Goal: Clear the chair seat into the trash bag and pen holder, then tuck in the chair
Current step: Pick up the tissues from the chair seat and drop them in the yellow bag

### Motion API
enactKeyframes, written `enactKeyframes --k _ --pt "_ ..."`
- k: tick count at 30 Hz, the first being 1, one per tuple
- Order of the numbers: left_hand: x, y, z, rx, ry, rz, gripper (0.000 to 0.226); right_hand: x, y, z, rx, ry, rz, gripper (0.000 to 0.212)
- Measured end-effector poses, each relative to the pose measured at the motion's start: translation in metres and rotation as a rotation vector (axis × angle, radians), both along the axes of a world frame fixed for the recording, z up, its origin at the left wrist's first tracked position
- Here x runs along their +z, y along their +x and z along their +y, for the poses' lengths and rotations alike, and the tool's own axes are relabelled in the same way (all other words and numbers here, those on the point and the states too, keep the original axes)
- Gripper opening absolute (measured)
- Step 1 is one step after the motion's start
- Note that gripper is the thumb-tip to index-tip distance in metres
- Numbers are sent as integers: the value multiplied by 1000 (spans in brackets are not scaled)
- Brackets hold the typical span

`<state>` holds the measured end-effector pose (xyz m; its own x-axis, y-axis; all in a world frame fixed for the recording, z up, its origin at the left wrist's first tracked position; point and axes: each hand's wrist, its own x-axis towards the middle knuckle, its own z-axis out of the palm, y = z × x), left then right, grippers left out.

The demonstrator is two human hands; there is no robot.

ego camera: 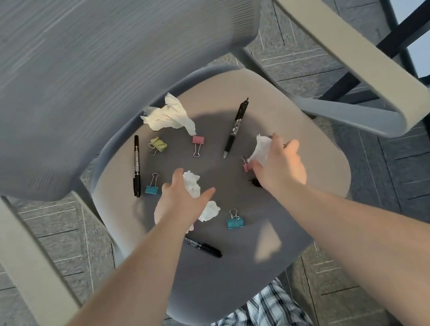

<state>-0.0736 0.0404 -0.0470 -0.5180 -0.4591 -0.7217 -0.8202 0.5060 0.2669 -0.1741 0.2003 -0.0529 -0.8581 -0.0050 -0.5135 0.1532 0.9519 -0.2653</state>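
The chair seat (290, 224) carries scattered items. At the left lies a black marker (136, 166), with a yellow clip (158, 144) and a blue clip (151, 189) just beside it. The left hand (182, 197) has its fingers curled around a crumpled tissue (192, 184); another tissue wad (209, 211) lies beneath it. A large tissue (167, 113) sits toward the backrest. A black pen (236, 127) lies right of centre. The right hand (280, 165) is clamped on a white tissue (262, 150).
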Motion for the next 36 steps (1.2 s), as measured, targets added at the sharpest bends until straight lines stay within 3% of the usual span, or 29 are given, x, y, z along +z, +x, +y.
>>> enactKeyframes --k 8,12,15,19,25,29,32,36 --pt "-11 -7 -9 -12 -76 8 21 -13 -9 -7 13 16 -116 32" --pt "1 -14 -18 64 -148 69 24 0 -17 -13 -24 -57 -74 28" --pt "14 -25 -26 142 -189 162 17 17 -25 -17 -40 -149 -5 7" --pt "21 -53 -43 180 -213 292 28 31 -38 -29 32 -207 69 7" --pt "2 -91 -58 -113 -291 278 71 15 -52 -43 122 -231 109 18" --pt "-14 -111 -60 -289 -332 166 82 7 -54 -39 135 -248 115 18" --pt "-22 -123 -57 -353 -287 79 77 2 -56 -33 146 -245 109 19" --pt "-32 -128 -57 -331 -231 21 48 0 -58 -23 152 -243 112 25"
